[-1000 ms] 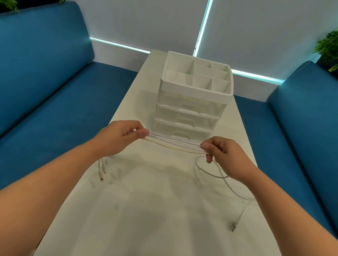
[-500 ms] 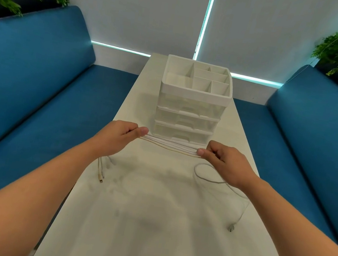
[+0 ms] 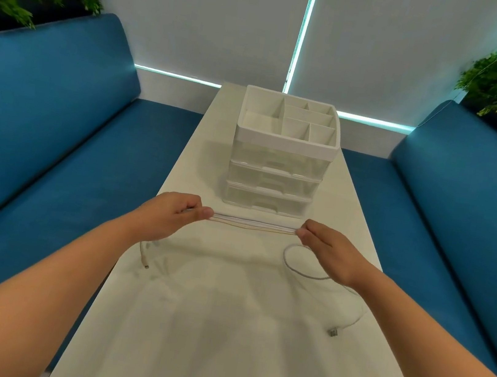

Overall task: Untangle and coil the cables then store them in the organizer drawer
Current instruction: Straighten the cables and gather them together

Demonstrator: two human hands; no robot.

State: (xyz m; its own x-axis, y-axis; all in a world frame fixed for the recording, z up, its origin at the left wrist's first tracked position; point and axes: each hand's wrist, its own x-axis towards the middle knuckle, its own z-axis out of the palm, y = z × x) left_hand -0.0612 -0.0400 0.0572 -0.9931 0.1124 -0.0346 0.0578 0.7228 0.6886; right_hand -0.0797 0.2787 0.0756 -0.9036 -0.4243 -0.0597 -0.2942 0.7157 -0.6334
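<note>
A bundle of thin white and cream cables point(image 3: 254, 224) stretches taut between the left hand point(image 3: 168, 218) and right hand point(image 3: 326, 251), each pinching an end, just in front of the white plastic three-drawer organizer point(image 3: 278, 173) mid-table; loose ends trail toward both long edges of the white table point(image 3: 217, 345).

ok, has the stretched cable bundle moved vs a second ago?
Yes, slightly. The cable bundle crossed the bottom edge of the organizer before; now bare table shows between them, so it shifted toward the person or downward.
</note>
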